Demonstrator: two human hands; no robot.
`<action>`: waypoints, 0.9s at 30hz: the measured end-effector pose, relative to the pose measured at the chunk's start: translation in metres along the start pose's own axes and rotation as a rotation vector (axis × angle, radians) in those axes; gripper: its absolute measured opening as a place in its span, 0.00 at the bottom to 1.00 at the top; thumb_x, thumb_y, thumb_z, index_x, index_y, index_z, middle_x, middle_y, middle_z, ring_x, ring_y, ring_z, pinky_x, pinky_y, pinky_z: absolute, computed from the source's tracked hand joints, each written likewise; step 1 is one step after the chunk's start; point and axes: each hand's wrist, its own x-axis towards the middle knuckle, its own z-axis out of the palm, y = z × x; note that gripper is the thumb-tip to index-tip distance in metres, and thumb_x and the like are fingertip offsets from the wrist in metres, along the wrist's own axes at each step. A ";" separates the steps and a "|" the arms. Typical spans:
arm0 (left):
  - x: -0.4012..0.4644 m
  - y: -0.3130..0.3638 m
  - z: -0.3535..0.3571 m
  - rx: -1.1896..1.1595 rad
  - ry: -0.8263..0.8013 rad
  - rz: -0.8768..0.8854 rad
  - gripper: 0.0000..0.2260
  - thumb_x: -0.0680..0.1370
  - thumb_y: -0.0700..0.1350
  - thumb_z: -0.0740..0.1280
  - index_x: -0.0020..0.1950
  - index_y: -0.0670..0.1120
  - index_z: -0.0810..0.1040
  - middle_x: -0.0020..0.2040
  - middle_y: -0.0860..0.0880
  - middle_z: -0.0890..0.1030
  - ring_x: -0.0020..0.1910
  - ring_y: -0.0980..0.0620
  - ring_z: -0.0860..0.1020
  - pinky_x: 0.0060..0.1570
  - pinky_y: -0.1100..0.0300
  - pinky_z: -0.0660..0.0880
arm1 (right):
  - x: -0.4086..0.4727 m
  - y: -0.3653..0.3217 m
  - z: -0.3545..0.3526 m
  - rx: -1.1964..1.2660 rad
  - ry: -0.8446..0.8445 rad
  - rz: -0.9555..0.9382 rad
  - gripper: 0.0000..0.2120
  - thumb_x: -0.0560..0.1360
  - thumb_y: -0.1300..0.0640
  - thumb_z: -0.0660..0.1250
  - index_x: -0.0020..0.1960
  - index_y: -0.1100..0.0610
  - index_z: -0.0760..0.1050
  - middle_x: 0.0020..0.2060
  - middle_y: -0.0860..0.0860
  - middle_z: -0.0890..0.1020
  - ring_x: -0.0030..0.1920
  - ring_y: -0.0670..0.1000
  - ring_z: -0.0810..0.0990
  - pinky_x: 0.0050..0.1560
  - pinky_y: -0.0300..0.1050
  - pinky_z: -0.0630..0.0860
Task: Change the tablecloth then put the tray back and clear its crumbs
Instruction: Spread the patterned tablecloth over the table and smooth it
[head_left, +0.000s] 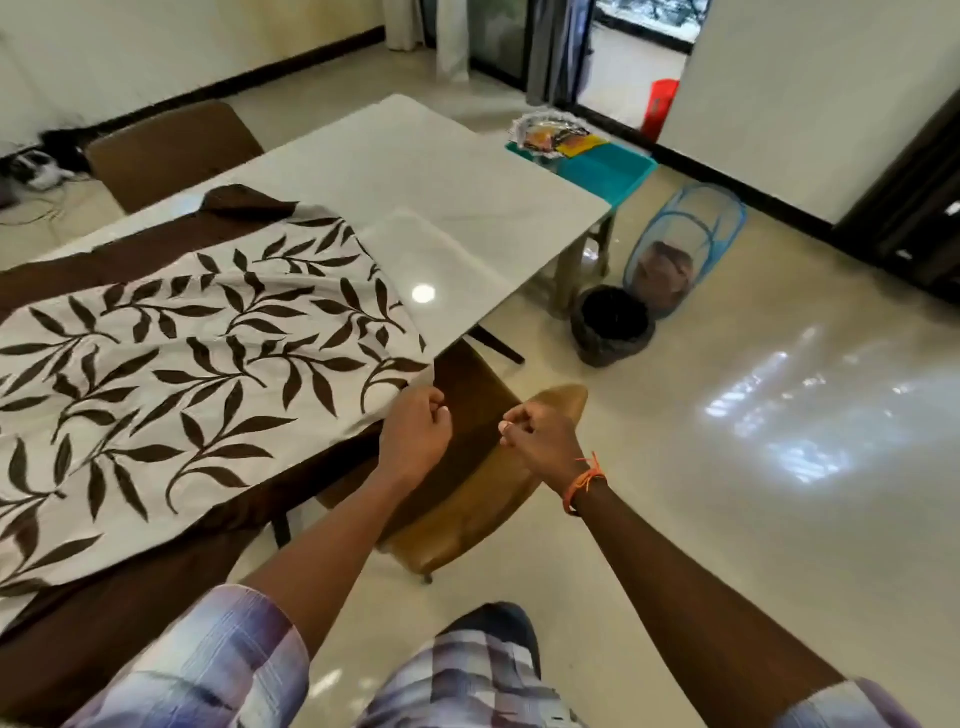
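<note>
The person stands at the near corner of the desk (441, 171), and both hands are out over the chair (467, 499) tucked under that corner. The left hand (415, 431) is curled, fingers pinching the brown edge of the tablecloth (171, 374) right where it spills off the desk's near edge. The right hand (540, 434), just beside the left and a little farther from the desk, is curled into a fist too, thumb against fingers; whether it has cloth in it cannot be told, though the dark border strip runs between the two hands. An orange thread band (584, 480) sits on the right wrist. The tablecloth, cream with dark brown leaf sprays and a brown border, covers the left part of the desk, rumpled, with one corner folded back at the far side; the rest of the pale glossy desk top lies bare toward the far right corner. Beyond that far corner sits the teal tray (608, 169), off the desk on something lower, with a heap of wrappers at its far end. On the floor to the right of the desk stand a dark bin (613, 325) and, touching it from behind, a blue mesh basket (685, 244) with something brownish inside. A second brown chair (171, 150) stands at the desk's far side.
</note>
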 end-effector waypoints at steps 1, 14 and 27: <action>0.009 0.009 0.009 0.001 0.035 -0.015 0.11 0.79 0.43 0.66 0.61 0.48 0.77 0.53 0.52 0.79 0.50 0.58 0.77 0.49 0.64 0.75 | 0.015 0.002 -0.011 0.014 -0.006 -0.001 0.06 0.77 0.56 0.67 0.52 0.56 0.78 0.39 0.50 0.83 0.40 0.45 0.82 0.43 0.40 0.79; 0.190 0.037 0.088 0.288 0.175 -0.474 0.23 0.80 0.54 0.59 0.69 0.41 0.69 0.66 0.40 0.71 0.64 0.40 0.71 0.60 0.44 0.72 | 0.257 -0.002 -0.120 0.095 -0.310 0.117 0.07 0.79 0.60 0.62 0.53 0.62 0.76 0.40 0.58 0.83 0.35 0.48 0.79 0.35 0.41 0.78; 0.260 0.016 0.096 0.496 0.231 -0.952 0.15 0.81 0.43 0.59 0.68 0.44 0.70 0.67 0.42 0.71 0.66 0.41 0.70 0.59 0.44 0.72 | 0.453 -0.048 -0.065 0.021 -0.813 0.167 0.08 0.78 0.62 0.63 0.52 0.65 0.76 0.40 0.60 0.82 0.36 0.54 0.79 0.40 0.50 0.81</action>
